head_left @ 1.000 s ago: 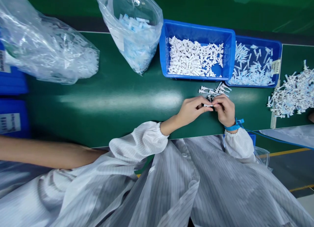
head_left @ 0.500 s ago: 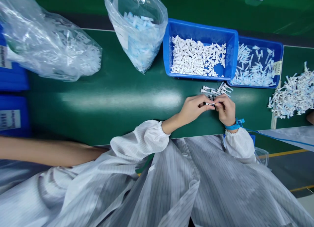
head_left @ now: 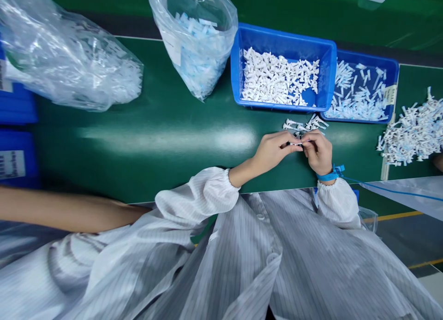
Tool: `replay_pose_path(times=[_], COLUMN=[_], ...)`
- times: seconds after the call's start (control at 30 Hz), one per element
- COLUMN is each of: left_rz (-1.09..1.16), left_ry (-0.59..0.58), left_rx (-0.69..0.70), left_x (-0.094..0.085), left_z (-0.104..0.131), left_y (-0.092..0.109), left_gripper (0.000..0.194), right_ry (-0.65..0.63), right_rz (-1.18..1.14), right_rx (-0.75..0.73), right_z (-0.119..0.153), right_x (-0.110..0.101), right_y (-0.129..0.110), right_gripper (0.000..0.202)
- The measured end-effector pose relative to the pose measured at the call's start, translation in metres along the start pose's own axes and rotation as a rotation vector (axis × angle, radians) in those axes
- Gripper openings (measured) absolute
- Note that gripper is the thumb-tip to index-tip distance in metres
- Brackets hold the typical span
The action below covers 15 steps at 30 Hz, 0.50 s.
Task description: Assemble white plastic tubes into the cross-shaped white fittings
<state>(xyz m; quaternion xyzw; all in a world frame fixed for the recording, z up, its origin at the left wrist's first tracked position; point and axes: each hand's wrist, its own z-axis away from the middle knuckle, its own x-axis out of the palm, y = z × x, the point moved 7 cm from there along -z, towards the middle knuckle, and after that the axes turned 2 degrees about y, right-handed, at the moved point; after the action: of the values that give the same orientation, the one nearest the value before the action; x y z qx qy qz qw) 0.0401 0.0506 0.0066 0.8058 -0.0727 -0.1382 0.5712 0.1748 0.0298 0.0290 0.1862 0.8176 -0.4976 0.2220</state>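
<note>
A small white plastic piece is pinched between the thumb and fingertips of my left hand. My right hand, with a blue band round its wrist, meets it tip to tip, fingers closed at the piece's right end. What exactly the right fingertips hold is mostly hidden. Just beyond my fingers lies a small pile of white and pale blue pieces. Behind that, a blue bin holds many white pieces. The blue bin on its right contains pale blue tube-like pieces.
Two clear plastic bags, one of pale blue pieces and one of whitish pieces, stand to the left. A heap of joined-looking pieces lies far right, past a strip. Another person's forearm reaches in at left, near blue boxes.
The view has shifted slightly. Both hands stay together at nearly the same place, still pinching at the small white piece.
</note>
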Motion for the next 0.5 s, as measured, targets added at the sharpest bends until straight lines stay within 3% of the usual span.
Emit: replay_pose_path(times=[0.17,0.5], left_rz=[-0.006,-0.083], left_ry=[0.025,0.031], left_rx=[0.005,-0.035], left_x=[0.0002,-0.0005], left_z=[-0.0005,0.0000], left_y=[-0.0006,-0.0003], left_gripper=[0.037,0.031], right_ry=[0.017,0.006], right_rz=[0.004,-0.042], right_rx=[-0.034,0.077], right_z=[-0.0011,0.0024], right_x=[-0.0005,-0.0006], right_y=[-0.0029,0.0068], right_gripper=[0.013,0.010])
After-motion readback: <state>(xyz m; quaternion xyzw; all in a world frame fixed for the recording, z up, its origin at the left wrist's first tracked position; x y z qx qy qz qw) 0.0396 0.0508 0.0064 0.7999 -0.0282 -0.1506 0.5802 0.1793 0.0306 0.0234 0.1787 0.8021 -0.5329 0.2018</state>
